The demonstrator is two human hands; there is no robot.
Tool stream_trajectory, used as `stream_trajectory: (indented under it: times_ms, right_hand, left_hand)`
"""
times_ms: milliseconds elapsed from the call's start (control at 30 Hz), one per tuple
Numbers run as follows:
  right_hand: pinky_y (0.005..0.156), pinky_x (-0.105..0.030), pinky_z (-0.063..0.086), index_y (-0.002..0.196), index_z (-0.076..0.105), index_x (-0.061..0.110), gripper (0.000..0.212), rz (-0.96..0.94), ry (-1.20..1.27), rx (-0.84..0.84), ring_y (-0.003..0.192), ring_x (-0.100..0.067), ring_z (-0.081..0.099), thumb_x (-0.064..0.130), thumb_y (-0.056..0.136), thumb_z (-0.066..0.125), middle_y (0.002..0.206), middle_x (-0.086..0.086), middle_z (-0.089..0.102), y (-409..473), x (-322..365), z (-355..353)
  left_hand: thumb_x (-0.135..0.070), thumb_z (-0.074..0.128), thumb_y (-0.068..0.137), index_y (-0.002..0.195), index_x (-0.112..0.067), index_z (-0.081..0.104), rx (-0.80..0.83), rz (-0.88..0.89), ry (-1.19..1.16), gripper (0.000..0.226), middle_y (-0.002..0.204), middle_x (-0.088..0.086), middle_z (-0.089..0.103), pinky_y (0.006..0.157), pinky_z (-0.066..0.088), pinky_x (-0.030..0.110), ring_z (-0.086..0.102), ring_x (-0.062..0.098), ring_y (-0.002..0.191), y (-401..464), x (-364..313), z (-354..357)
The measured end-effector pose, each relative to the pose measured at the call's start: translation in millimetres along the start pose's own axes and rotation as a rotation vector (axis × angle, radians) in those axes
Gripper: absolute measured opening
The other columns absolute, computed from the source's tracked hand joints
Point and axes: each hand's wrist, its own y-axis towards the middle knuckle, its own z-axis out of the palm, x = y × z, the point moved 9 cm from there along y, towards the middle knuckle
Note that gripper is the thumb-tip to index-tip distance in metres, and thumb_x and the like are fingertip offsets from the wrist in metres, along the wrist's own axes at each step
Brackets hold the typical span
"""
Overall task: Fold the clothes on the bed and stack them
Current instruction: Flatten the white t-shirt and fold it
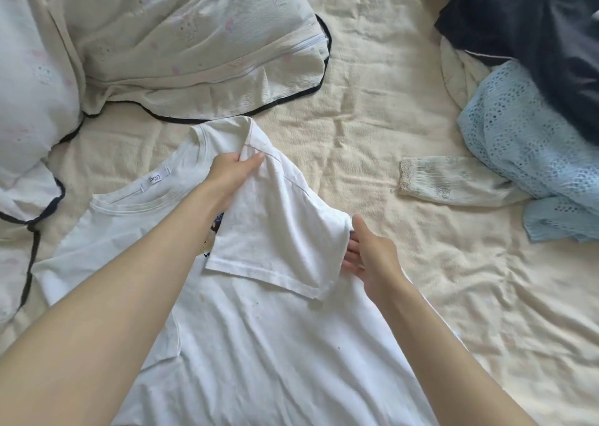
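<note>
Forearms reach in from the near edge of the bed (372,107), both bare. Under them a white T-shirt (259,344) lies spread on the cream sheet, hem toward the near edge, collar and label away from it, slightly turned to the left. Its right sleeve (275,240) is folded in over the chest, covering most of a dark print.

Right hand (369,257) sits just beside the folded sleeve, at the shirt's right side. Its fingers are straight and slip under the sleeve's edge, the thumb up against the cloth; nothing is clasped in it. Left hand (231,174) is farther on, at the shoulder. It pinches the shoulder fabric between thumb and fingers and lifts it off the sheet in a peak.

Past the shirt, toward the right edge, a cream lace-cuffed sleeve (450,180) lies flat, running into a heap of unfolded clothes: a light blue eyelet garment (525,146) with a dark navy one (531,33) over it, and something white at the far right corner.

At the far left, pale pillows (181,36) with black piping lie rumpled, one against the left edge, another nearer the middle, just beyond the shirt's collar.
</note>
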Motion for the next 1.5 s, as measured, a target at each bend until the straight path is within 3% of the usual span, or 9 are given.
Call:
stream_trajectory:
  times_ms: [333, 500, 700, 733, 800, 1000, 1100, 1200, 1500]
  right_hand:
    - [0.044, -0.021, 0.052, 0.072, 0.055, 0.01, 0.024, -0.044, 0.108, 0.002, 0.051, -0.017, 0.058, 0.02, 0.093, 0.056, 0.062, -0.009, 0.057, 3, 9, 17]
    - [0.064, -0.026, 0.047, 0.088, 0.06, 0.011, 0.002, -0.039, 0.429, 0.046, 0.066, -0.016, 0.057, 0.011, 0.089, 0.058, 0.073, -0.004, 0.058, 20, 28, 4]
    - [0.068, -0.032, 0.051, 0.079, 0.059, 0.012, 0.014, -0.078, 0.418, 0.013, 0.066, -0.017, 0.059, 0.018, 0.091, 0.061, 0.073, -0.005, 0.06, 31, 24, 3]
    - [0.064, -0.031, 0.049, 0.108, 0.031, 0.015, 0.036, -0.094, 0.352, 0.021, 0.063, -0.016, 0.054, 0.017, 0.09, 0.062, 0.071, -0.005, 0.053, 34, 25, 3]
    - [0.055, -0.027, 0.043, 0.065, 0.029, 0.026, 0.043, -0.124, 0.209, 0.03, 0.057, -0.015, 0.045, 0.011, 0.088, 0.062, 0.07, -0.006, 0.042, 35, 29, 6]
    - [0.071, -0.038, 0.056, 0.083, 0.064, 0.003, 0.017, -0.166, 0.211, -0.093, 0.088, -0.027, 0.067, 0.018, 0.09, 0.06, 0.125, -0.007, 0.06, 35, 38, -2]
    - [0.075, -0.043, 0.055, 0.087, 0.063, 0.006, 0.019, -0.18, -0.051, -0.035, 0.085, -0.032, 0.066, 0.024, 0.089, 0.064, 0.097, -0.018, 0.068, 28, 21, 4]
    - [0.061, -0.034, 0.052, 0.065, 0.053, 0.014, 0.026, -0.153, -0.209, 0.044, 0.054, -0.017, 0.057, 0.02, 0.087, 0.067, 0.054, 0.002, 0.058, 17, -9, 7]
    - [0.044, -0.017, 0.042, 0.071, 0.057, 0.009, 0.015, -0.118, -0.24, 0.035, 0.047, -0.012, 0.055, -0.003, 0.079, 0.059, 0.055, -0.004, 0.064, 13, -35, -1]
  left_hand:
    - [-0.022, 0.062, 0.091, 0.073, -0.013, 0.061, -0.04, 0.136, -0.022, 0.021, 0.08, 0.009, 0.058, 0.075, 0.043, 0.033, 0.053, 0.02, 0.075, 17, -30, -6]
    - [-0.022, 0.062, 0.091, 0.071, -0.016, 0.06, -0.08, 0.229, -0.047, 0.021, 0.077, 0.004, 0.055, 0.072, 0.041, 0.029, 0.049, 0.018, 0.079, 28, -54, 5]
    - [-0.018, 0.063, 0.091, 0.11, -0.005, 0.067, -0.117, 0.298, 0.032, 0.023, 0.098, 0.001, 0.061, 0.081, 0.041, 0.016, 0.053, 0.009, 0.093, 39, -58, 20]
    - [-0.019, 0.063, 0.091, 0.107, -0.005, 0.067, -0.132, 0.294, 0.065, 0.022, 0.097, 0.001, 0.061, 0.081, 0.041, 0.018, 0.053, 0.01, 0.092, 41, -55, 18]
    - [-0.021, 0.063, 0.09, 0.102, -0.003, 0.069, -0.149, 0.287, 0.113, 0.022, 0.09, 0.0, 0.062, 0.079, 0.041, 0.019, 0.053, 0.011, 0.089, 42, -51, 14]
    - [-0.028, 0.063, 0.09, 0.105, -0.007, 0.068, -0.242, 0.313, 0.263, 0.026, 0.099, -0.002, 0.064, 0.064, 0.035, 0.006, 0.055, 0.01, 0.091, 35, -57, 2]
    - [-0.035, 0.065, 0.088, 0.109, -0.006, 0.063, -0.249, 0.271, 0.346, 0.035, 0.107, 0.006, 0.065, 0.078, 0.039, 0.017, 0.059, 0.018, 0.102, 22, -35, -7]
    - [-0.042, 0.063, 0.087, 0.107, -0.009, 0.059, -0.286, 0.255, 0.481, 0.039, 0.098, 0.004, 0.062, 0.085, 0.042, 0.033, 0.057, 0.026, 0.102, -6, 0, -24]
    - [-0.018, 0.062, 0.09, 0.096, -0.003, 0.061, -0.3, 0.366, 0.517, 0.016, 0.085, 0.005, 0.057, 0.075, 0.038, 0.034, 0.055, 0.03, 0.089, -21, 21, -39]
